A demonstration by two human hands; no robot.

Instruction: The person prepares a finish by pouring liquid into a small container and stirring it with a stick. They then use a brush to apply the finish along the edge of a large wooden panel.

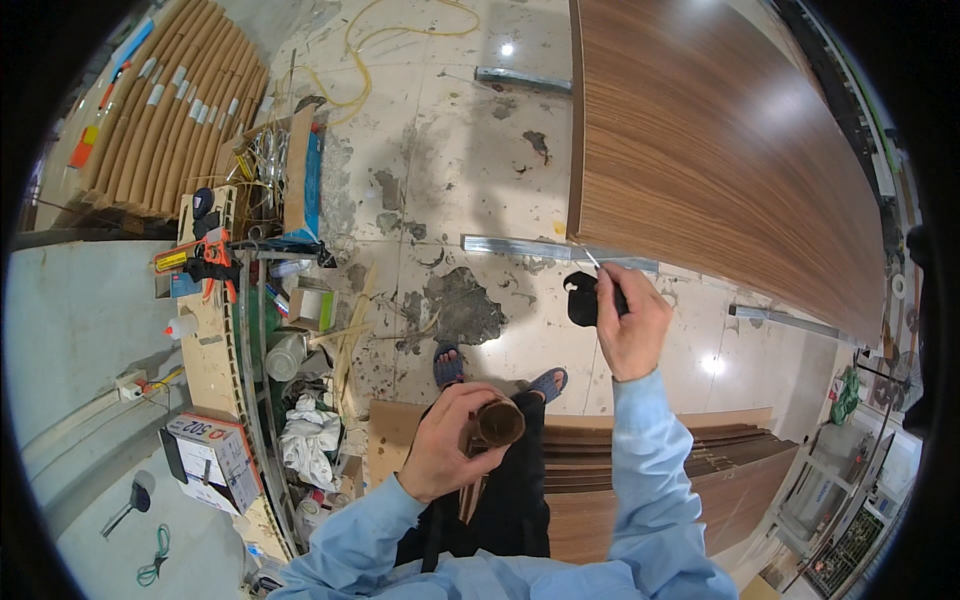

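My left hand (445,448) is closed around a brown, round, tube-shaped thing (501,425) whose open end faces up. Whether it is a roll or a container I cannot make out. Off to the right, my right hand (637,325) pinches a thin stick-like tool (592,258) with a pale tip. That tip is close to the near left corner of a large wood-grain panel (720,130); whether they touch is unclear. A black shape (580,300) shows just left of my right fingers, its kind unclear.
Metal bars (515,246) lie under the panel. Brown boards (680,500) are stacked close on the right. To the left stands a cluttered shelf (210,350) with an orange-and-black clamp (212,262) and a white box (215,460). A yellow hose (350,65) curls across the far floor.
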